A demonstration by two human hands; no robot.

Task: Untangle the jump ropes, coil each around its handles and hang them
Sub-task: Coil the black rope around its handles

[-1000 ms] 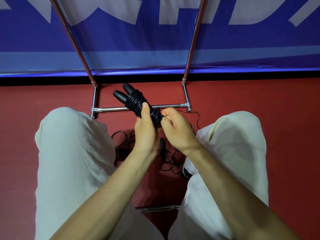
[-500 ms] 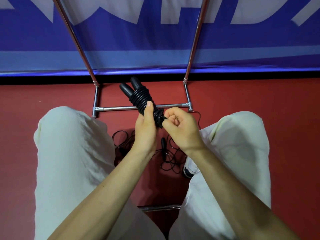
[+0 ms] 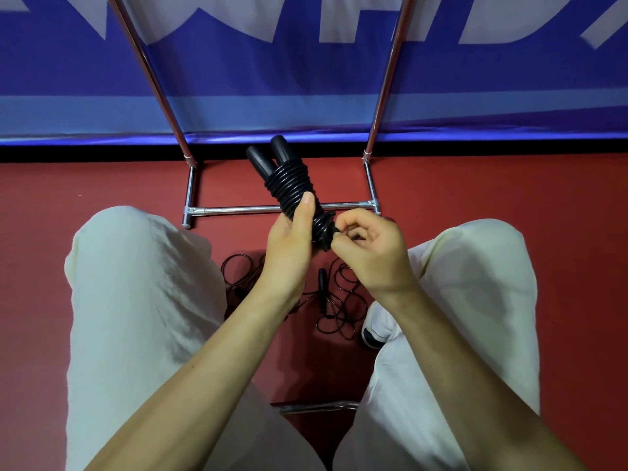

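Observation:
A black jump rope (image 3: pixel 289 185) is wound in tight coils round its two black handles, whose ends point up and away from me. My left hand (image 3: pixel 289 239) grips the coiled bundle from the left, thumb lying along the coils. My right hand (image 3: pixel 370 249) pinches the rope's end at the bundle's lower end. A second black jump rope (image 3: pixel 336 300) lies loose and tangled on the red floor between my knees, one handle showing.
A chrome rack (image 3: pixel 272 209) stands ahead: a low crossbar on the floor and two uprights rising against a blue and white banner (image 3: pixel 306 79). My knees in pale trousers flank the hands. A white shoe (image 3: pixel 373 328) sits by the loose rope.
The bundle has tilted more upright and moved slightly right. My right hand has turned from a closed fist beside the coils to pinching the rope's end at the bundle's bottom.

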